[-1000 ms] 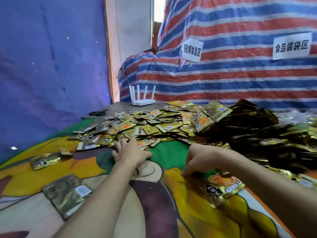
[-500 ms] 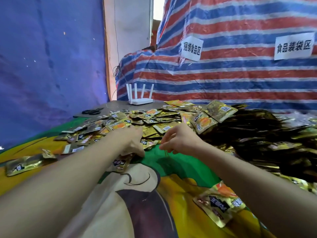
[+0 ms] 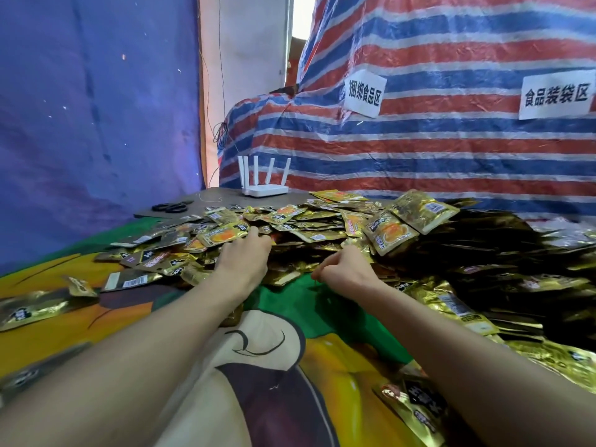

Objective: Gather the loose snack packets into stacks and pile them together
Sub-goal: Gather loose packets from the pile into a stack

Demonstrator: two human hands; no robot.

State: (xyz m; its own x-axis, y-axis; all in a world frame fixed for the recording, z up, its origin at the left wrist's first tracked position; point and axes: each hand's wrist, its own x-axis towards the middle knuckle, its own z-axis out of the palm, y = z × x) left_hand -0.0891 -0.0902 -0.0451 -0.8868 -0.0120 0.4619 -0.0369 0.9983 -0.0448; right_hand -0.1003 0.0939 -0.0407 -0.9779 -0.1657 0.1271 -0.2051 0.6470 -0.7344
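Our left hand (image 3: 243, 258) has pushed forward, fingers spread flat on the snack packets (image 3: 309, 221); our right hand (image 3: 346, 269) has left the near stack (image 3: 416, 411) and curls loosely at the heap's edge, pinching nothing we can see. Gathering resumes. Cartoon cloth (image 3: 258, 366) below, router (image 3: 264, 188) and striped tarp (image 3: 419, 150) behind.

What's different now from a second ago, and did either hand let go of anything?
Both hands went forward into the heap. The right hand left the small stack of packets it was pressing near the body and now sits curled at the heap's near edge. The left hand moved from the cloth onto the loose packets. The router, scissors and heap are unchanged.
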